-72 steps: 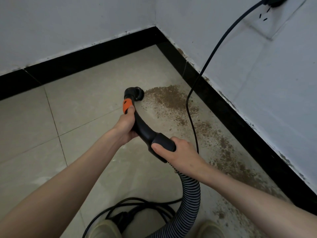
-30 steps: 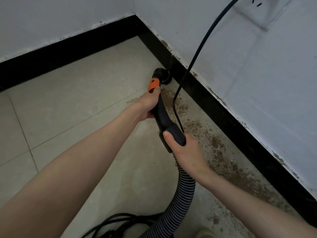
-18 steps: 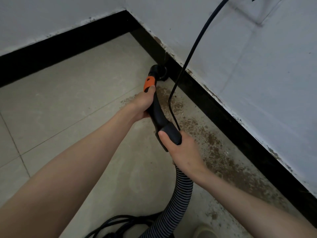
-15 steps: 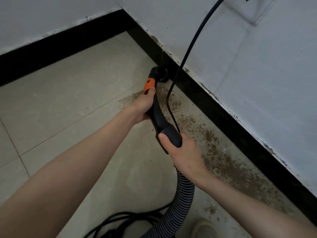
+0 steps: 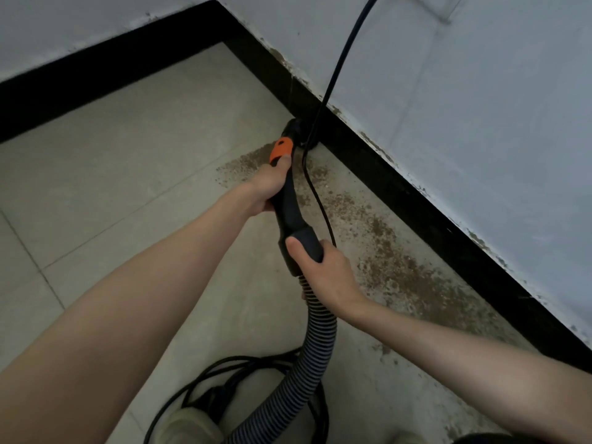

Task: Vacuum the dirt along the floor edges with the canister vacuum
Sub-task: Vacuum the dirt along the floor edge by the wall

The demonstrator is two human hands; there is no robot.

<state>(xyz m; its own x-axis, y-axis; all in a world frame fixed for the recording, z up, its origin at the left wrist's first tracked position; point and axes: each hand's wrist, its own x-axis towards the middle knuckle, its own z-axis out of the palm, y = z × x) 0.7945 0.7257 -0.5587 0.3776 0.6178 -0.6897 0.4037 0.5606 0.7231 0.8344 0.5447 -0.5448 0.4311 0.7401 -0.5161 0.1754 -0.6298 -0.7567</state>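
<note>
A black vacuum handle (image 5: 290, 208) with an orange slider (image 5: 280, 150) ends in a round nozzle (image 5: 295, 131) that sits on the floor against the black baseboard (image 5: 413, 200). My left hand (image 5: 267, 185) grips the handle just below the orange slider. My right hand (image 5: 323, 270) grips the thick rear cuff where the ribbed hose (image 5: 315, 354) joins. Brown dirt (image 5: 394, 261) lies in a band along the baseboard, from the nozzle back towards me.
A black power cord (image 5: 336, 72) hangs from the right wall, crosses the nozzle and runs beside the handle. More cord lies coiled (image 5: 237, 370) on the tiled floor near my shoes (image 5: 189, 426). The room corner (image 5: 221, 24) is at the top.
The nozzle went from the open floor at the dirt's left edge to the baseboard and has since drawn slightly back along it. Both hands keep the same grip.
</note>
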